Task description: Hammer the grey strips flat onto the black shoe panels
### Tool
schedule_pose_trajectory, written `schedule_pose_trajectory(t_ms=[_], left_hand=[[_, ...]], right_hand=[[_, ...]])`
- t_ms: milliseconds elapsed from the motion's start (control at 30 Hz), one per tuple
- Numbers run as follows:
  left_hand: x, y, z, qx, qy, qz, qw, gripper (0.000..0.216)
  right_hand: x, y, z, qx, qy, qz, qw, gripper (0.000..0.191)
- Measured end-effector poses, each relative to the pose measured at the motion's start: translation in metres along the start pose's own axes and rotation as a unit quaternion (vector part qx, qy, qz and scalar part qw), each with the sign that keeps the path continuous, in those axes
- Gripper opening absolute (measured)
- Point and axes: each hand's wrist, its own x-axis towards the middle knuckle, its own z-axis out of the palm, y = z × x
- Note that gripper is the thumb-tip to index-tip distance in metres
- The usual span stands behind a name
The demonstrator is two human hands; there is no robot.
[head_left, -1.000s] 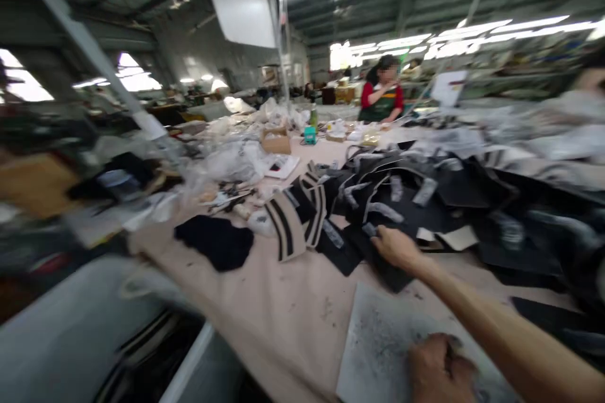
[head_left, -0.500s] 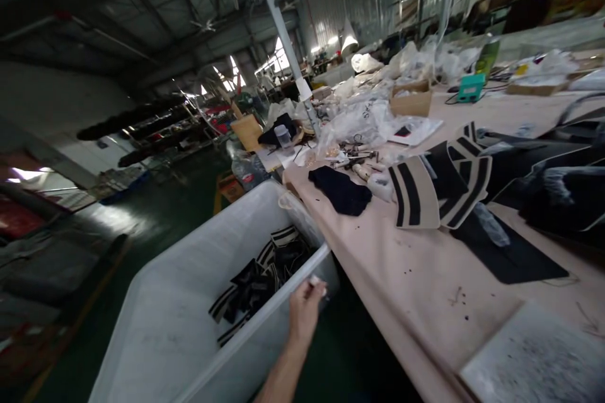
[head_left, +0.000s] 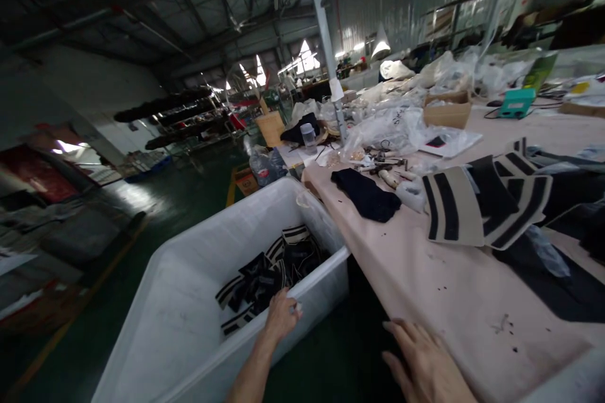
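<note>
Hand positions at white bin [head_left: 179, 289] and table [head_left: 392, 264]

Right hand [head_left: 420, 352]: near right, beside the table's edge, fingers spread. Left hand [head_left: 282, 315]: farther left, at the bin's near rim, fingers curled; whether they grip anything cannot be told. The hands are apart. Black-and-cream pieces [head_left: 258, 280] lie inside the bin, just beyond the left hand. On the table, past both hands, rest a dark cloth [head_left: 366, 195] and, to its right, striped panels [head_left: 444, 201]. Farther still: a carton [head_left: 447, 114] and a teal box [head_left: 517, 104].

Dim overall; bright windows [head_left: 306, 59], glare on floor [head_left: 135, 196]; edges smeared.
</note>
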Motion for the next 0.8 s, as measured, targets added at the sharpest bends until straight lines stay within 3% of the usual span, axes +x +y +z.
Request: schedule_pose_trajectory(t_ms=[133,300,433,633,800], left_hand=[[0.001,-0.016,0.013,-0.041,0.047,0.015,0.998,0.020],[-0.003,-0.013,0.016,-0.111,0.070,0.002,0.991,0.016],[-0.018,-0.012,0.028,-0.134,0.107,0.002,0.985,0.011],[-0.056,-0.021,0.076,-0.133,0.154,0.037,0.978,0.006],[-0.076,-0.022,0.089,-0.100,0.096,0.038,0.990,0.011]], right_hand=[[0.063,-0.032,0.066,0.000,-0.090,-0.049,0.995,0.044],[0.130,-0.030,0.137,-0.037,-0.181,-0.094,0.978,0.067],[0.160,-0.031,0.182,-0.074,-0.223,-0.107,0.966,0.074],[0.153,-0.029,0.202,-0.085,-0.327,-0.141,0.931,0.046],[0.131,-0.022,0.193,-0.078,-0.332,-0.143,0.929,0.043]])
